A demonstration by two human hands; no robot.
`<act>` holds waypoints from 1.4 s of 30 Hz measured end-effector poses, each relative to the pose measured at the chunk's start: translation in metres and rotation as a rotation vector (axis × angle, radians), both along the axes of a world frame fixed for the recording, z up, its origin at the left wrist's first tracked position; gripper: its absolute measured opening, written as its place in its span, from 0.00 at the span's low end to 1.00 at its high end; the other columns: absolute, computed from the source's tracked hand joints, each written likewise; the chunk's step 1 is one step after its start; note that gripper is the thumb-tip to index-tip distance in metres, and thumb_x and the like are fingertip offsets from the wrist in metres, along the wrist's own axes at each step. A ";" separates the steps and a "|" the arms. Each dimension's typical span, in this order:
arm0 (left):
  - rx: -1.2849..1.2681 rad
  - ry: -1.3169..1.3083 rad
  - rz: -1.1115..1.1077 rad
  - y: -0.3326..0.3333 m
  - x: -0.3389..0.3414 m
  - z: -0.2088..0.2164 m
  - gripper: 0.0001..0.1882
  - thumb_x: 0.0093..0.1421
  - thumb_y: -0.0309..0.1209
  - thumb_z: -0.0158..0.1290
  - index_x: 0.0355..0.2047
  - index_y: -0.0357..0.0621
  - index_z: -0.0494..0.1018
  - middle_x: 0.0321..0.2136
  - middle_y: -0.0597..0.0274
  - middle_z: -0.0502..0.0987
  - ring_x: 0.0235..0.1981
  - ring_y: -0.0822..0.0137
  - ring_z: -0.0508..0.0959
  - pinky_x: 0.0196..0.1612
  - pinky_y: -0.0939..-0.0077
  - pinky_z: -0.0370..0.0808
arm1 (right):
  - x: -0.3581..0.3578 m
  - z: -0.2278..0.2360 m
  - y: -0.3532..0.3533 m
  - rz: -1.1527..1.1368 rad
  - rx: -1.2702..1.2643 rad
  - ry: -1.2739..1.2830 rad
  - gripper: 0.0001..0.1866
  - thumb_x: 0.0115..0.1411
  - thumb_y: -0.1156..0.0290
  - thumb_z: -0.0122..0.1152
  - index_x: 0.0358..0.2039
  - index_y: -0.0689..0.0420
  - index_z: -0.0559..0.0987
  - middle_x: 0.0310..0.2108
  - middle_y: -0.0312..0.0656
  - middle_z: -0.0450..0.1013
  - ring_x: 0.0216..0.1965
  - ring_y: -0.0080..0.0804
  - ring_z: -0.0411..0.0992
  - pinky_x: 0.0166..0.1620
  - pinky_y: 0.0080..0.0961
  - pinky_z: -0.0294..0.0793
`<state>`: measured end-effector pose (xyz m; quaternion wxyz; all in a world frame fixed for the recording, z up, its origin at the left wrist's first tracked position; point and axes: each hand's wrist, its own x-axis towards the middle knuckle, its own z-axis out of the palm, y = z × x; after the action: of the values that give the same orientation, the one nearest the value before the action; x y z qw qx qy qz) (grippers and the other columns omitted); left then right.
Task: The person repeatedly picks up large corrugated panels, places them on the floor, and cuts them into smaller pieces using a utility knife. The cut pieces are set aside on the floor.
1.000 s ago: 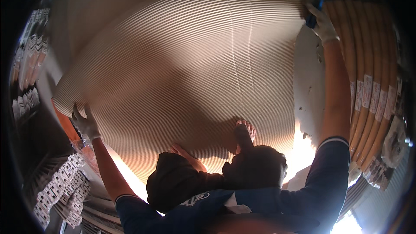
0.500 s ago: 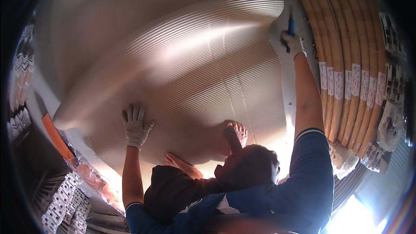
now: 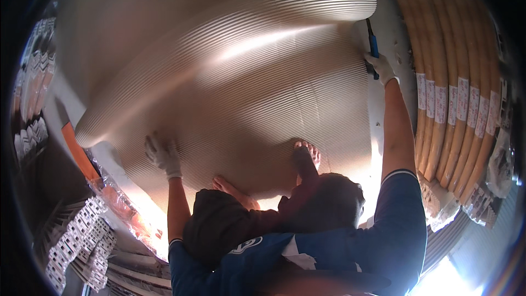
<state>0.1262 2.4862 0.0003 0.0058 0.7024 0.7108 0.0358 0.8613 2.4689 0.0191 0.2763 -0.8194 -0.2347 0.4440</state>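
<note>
A big sheet of ribbed, corrugated cardboard [image 3: 230, 115] lies spread under me, its far part bulging up and curling over. My left hand [image 3: 163, 157], in a pale work glove with darker fingertips, rests on the ribs at the near left with its fingers apart. Out at the sheet's right edge, my right hand [image 3: 383, 67], also gloved, is closed round a slim blue-handled knife [image 3: 373, 45]. The knife's narrow dark end points away from me, close under the curled edge. Whether it touches the cardboard I cannot tell.
My bare feet [image 3: 235, 191] stand on the sheet. Long brown-wrapped bundles [image 3: 455, 87] with white labels lie along the right. Stacked pale metal profiles [image 3: 79, 238] are at the lower left, near an orange strip [image 3: 80, 151]. More profiles [image 3: 34, 90] sit at the far left.
My right hand has come nearer with the knife, which now lies by the sheet's right edge. My left hand has slid slightly left and nearer on the ribs. The whole view has shifted slightly.
</note>
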 end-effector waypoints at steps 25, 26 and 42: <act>0.029 -0.311 1.007 -0.019 -0.151 0.020 0.49 0.50 0.53 0.59 0.63 0.42 0.51 0.63 0.47 0.52 0.63 0.48 0.54 0.63 0.60 0.58 | 0.000 -0.013 -0.024 -0.017 -0.003 0.073 0.16 0.57 0.53 0.61 0.24 0.51 0.71 0.15 0.24 0.57 0.13 0.15 0.52 0.16 0.18 0.49; 0.017 -0.328 1.013 -0.016 -0.160 0.020 0.50 0.49 0.54 0.60 0.63 0.42 0.50 0.63 0.47 0.53 0.64 0.49 0.54 0.63 0.61 0.57 | 0.001 -0.016 -0.025 -0.034 0.031 0.055 0.16 0.56 0.53 0.62 0.25 0.53 0.73 0.16 0.24 0.57 0.13 0.15 0.52 0.16 0.18 0.49; -0.330 -0.498 0.854 -0.004 -0.274 -0.022 0.49 0.51 0.58 0.56 0.61 0.32 0.56 0.59 0.43 0.63 0.61 0.53 0.62 0.61 0.65 0.58 | -0.003 -0.016 -0.025 0.086 -0.051 -0.219 0.22 0.51 0.49 0.64 0.27 0.58 0.78 0.16 0.27 0.61 0.15 0.18 0.56 0.19 0.22 0.55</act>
<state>-0.1476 2.4824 -0.0220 0.2703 0.3097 0.9073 0.0882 0.8580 2.4443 0.0036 0.2086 -0.8590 -0.2871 0.3690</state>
